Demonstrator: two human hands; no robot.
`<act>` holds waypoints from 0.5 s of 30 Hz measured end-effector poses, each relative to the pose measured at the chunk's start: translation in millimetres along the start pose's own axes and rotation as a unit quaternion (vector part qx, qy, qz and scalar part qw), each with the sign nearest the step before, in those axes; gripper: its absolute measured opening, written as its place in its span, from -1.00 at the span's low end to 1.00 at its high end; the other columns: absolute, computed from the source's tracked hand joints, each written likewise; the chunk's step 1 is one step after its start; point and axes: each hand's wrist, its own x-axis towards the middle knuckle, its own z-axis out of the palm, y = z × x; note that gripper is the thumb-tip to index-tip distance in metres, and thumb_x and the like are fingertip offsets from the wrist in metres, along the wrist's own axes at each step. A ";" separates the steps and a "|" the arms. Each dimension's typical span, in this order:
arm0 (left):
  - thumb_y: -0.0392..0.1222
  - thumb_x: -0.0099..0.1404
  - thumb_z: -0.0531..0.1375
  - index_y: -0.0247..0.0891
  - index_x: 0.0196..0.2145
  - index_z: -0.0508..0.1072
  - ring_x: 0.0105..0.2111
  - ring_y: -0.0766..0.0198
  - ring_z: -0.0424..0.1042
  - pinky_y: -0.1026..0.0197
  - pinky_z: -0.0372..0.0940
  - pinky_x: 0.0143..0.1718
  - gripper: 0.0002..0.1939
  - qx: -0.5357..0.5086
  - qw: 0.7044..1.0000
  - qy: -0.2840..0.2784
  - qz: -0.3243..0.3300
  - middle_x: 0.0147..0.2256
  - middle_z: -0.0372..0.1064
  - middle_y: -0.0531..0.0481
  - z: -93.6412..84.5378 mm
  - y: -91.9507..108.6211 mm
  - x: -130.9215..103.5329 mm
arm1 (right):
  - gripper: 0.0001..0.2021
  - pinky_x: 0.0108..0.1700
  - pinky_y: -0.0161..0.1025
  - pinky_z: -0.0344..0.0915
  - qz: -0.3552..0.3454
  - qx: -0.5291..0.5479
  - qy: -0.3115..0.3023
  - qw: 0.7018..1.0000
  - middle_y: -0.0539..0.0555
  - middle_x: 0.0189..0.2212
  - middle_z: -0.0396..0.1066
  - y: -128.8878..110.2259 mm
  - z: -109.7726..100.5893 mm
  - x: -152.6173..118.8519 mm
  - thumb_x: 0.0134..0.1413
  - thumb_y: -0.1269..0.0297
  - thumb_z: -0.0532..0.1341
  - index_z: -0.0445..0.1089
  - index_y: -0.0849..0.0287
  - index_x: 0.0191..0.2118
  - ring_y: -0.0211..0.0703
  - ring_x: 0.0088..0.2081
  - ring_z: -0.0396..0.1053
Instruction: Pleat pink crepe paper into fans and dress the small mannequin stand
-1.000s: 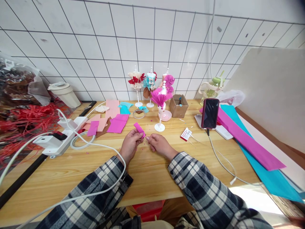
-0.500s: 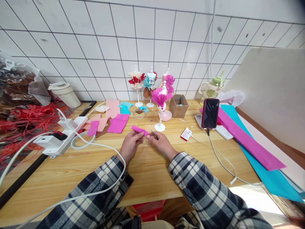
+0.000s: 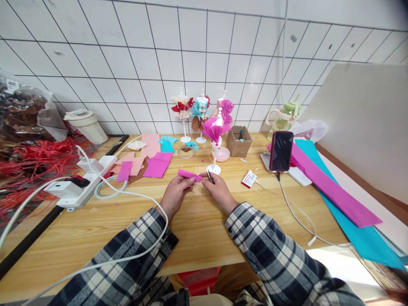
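Pinching pink strip (image 3: 188,174) above table (image 3: 204,229)

Pinching lower edge between thumb and fingers of left hand (image 3: 174,193), leaving left end jutting free. Clasping small metal tool (image 3: 209,176), tips up, in right hand (image 3: 219,191), with fingertips at strip's right end. Just short of pink-frilled stand (image 3: 216,131).

I find the front stand (image 3: 216,145) between the held paper (image 3: 188,174), at left, and the box (image 3: 239,148), at right; the bottle (image 3: 282,122) is behind the phone (image 3: 281,151).
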 end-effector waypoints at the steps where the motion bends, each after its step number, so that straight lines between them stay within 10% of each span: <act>1: -0.15 -0.08 0.42 -0.29 -0.41 0.55 -0.43 0.33 0.37 0.30 0.24 -0.39 -0.75 -0.002 1.000 0.001 0.000 -0.44 0.46 0.01 -0.1 -0.1 0.0 | -0.67 -0.49 -0.33 0.08 0.002 0.013 -0.005 1.000 -0.11 -0.62 0.17 -0.6 0.3 -0.4 0.02 0.09 0.16 0.40 0.19 -0.16 -0.28 -0.56 0.12; 9: -0.14 -0.04 0.40 -0.27 -0.33 0.53 -0.44 0.33 0.38 0.34 0.19 -0.48 -0.71 0.031 0.999 -0.011 0.008 -0.39 0.48 -0.02 -3.1 -2.1 1.0 | -0.78 -0.52 -0.33 0.02 -0.020 -0.050 0.055 0.997 -0.13 -0.66 0.09 -0.1 -0.5 -0.7 0.00 0.11 0.20 0.37 0.18 -0.34 -0.29 -0.59 0.07; 15: 0.06 0.11 0.29 -0.28 -0.36 0.54 -0.39 0.22 0.44 0.34 0.14 -0.59 -0.68 0.112 0.989 -0.091 -0.006 -0.35 0.51 -0.14 -2.0 2.1 -2.2 | -0.86 -0.43 -0.28 0.00 -0.109 -0.320 0.095 0.936 0.02 -0.53 0.35 -6.3 -7.5 -9.6 0.14 0.15 0.14 0.38 0.07 -0.32 -0.17 -0.49 0.25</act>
